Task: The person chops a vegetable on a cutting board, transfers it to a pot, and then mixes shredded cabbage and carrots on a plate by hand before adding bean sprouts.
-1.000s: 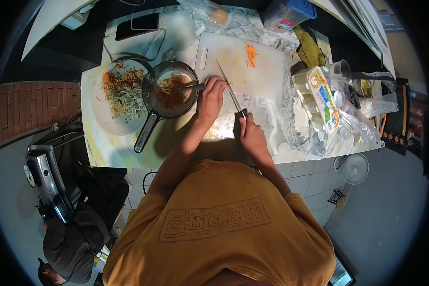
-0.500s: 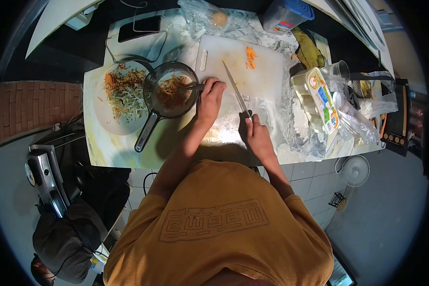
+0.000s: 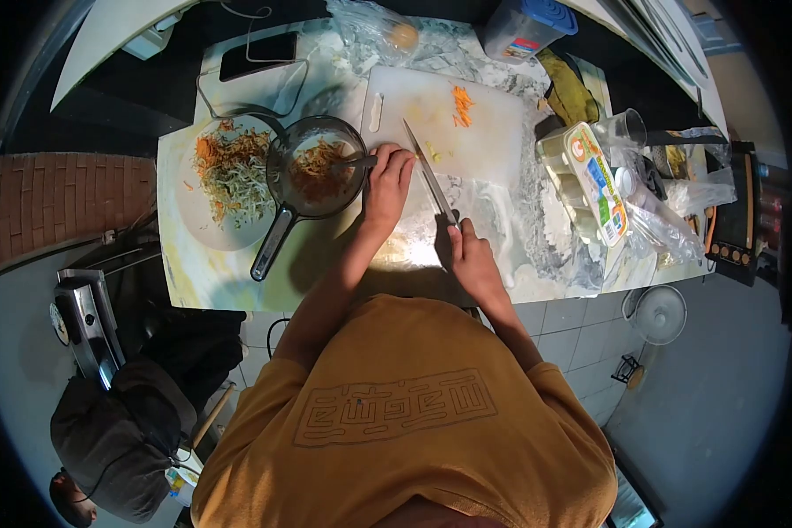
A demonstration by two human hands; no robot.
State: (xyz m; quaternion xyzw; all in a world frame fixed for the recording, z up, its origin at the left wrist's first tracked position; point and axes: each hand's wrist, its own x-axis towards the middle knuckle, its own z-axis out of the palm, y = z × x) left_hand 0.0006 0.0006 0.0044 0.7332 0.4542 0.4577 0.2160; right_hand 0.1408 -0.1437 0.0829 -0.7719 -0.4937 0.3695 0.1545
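My right hand is closed round the handle of a kitchen knife, its blade slanting up and left over the white cutting board. Curled at the board's lower left is my left hand, fingertips close to the blade; whatever they pinch is hidden. Small yellow-green bits lie just right of the blade. Orange shreds, like carrot, are heaped higher on the board. Beside my left hand, a black-handled round pan contains brownish shreds and a dark-handled utensil.
A plate of shredded vegetables sits at the left. An egg carton, a clear cup and plastic bags crowd the right. At the back are a phone, a bagged egg and a blue-lidded tub. Another person is at lower left.
The knife and my right hand have shifted, with the blade tip now slightly left and lower. More yellow-green bits show beside the blade. My left hand stays nearly in place.
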